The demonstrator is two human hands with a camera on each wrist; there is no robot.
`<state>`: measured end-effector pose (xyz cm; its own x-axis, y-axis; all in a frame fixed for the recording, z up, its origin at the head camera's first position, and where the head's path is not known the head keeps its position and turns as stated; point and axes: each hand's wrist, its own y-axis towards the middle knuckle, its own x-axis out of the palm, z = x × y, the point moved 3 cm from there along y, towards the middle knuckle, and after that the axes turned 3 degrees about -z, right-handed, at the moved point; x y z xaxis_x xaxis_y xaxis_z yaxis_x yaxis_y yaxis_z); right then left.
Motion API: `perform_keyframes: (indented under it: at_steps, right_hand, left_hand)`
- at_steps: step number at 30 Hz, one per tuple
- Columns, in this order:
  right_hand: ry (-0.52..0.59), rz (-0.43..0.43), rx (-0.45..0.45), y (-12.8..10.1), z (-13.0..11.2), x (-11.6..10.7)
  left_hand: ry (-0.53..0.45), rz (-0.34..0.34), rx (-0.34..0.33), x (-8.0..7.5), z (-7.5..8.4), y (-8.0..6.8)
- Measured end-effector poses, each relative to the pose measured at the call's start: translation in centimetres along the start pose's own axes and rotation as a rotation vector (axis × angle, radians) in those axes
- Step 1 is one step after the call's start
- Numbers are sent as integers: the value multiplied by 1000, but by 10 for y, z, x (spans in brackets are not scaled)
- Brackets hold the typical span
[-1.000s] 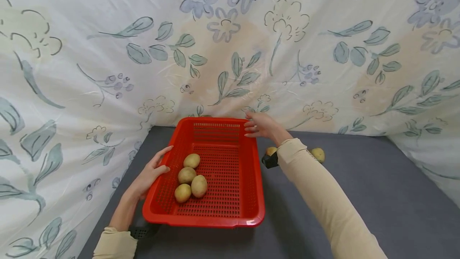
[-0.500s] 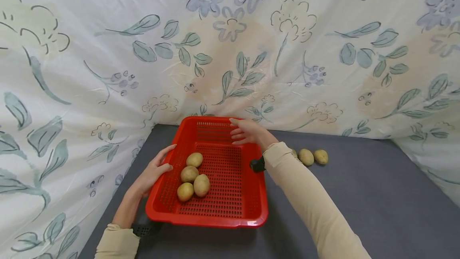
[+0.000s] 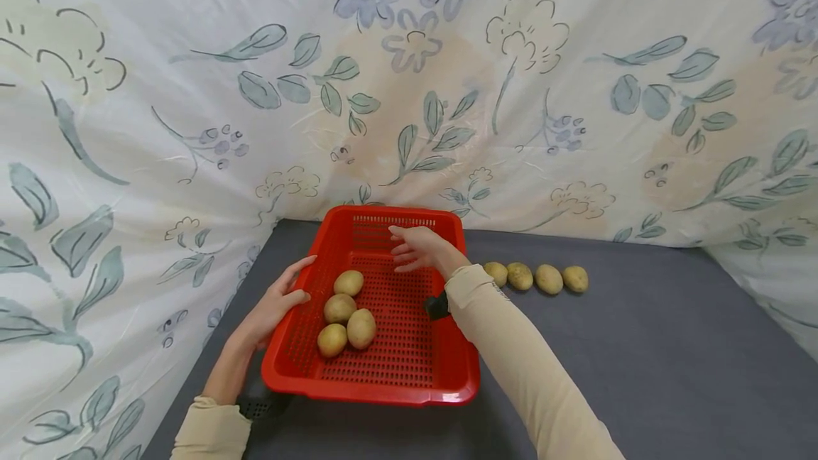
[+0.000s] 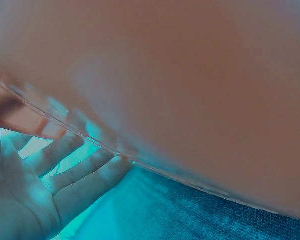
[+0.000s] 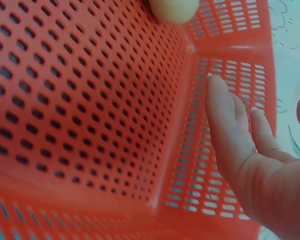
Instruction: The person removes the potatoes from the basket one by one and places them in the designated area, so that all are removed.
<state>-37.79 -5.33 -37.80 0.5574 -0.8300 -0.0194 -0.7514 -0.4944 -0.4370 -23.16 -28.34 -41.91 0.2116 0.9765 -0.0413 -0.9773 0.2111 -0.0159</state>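
Observation:
A red perforated basket [image 3: 383, 390] sits on the grey table and holds several potatoes [image 3: 339, 308] in its left half. My left hand [image 3: 280, 302] rests flat against the basket's left wall, thumb on the rim. In the left wrist view its straight fingers [image 4: 70, 172] lie along the blurred red wall [image 4: 190, 90]. My right hand [image 3: 414, 248] hovers open over the far part of the basket, holding nothing. The right wrist view shows its straight fingers [image 5: 230, 125] near the far wall [image 5: 225, 100], with one potato [image 5: 172, 10] at the top edge.
Several more potatoes [image 3: 548, 279] lie in a row on the grey table [image 3: 639, 360] to the right of the basket. A flowered cloth [image 3: 409, 91] hangs close behind and on both sides.
My right hand has moved left, from the basket's far right corner to above its inside, uncovering the row of potatoes on the table. The left hand has stayed on the rim.

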Motion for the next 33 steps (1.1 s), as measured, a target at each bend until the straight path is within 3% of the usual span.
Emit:
perform_keyframes:
  at_steps: [21, 27, 33]
  right_hand:
    - [48, -66, -10, 20, 15, 50]
    - [67, -37, -9, 25, 17, 57]
    - [4, 61, 17, 25, 19, 62]
  left_hand:
    - [20, 14, -1, -3, -1, 3]
    - [16, 8, 2, -3, -2, 3]
    - [0, 7, -2, -3, -2, 2]
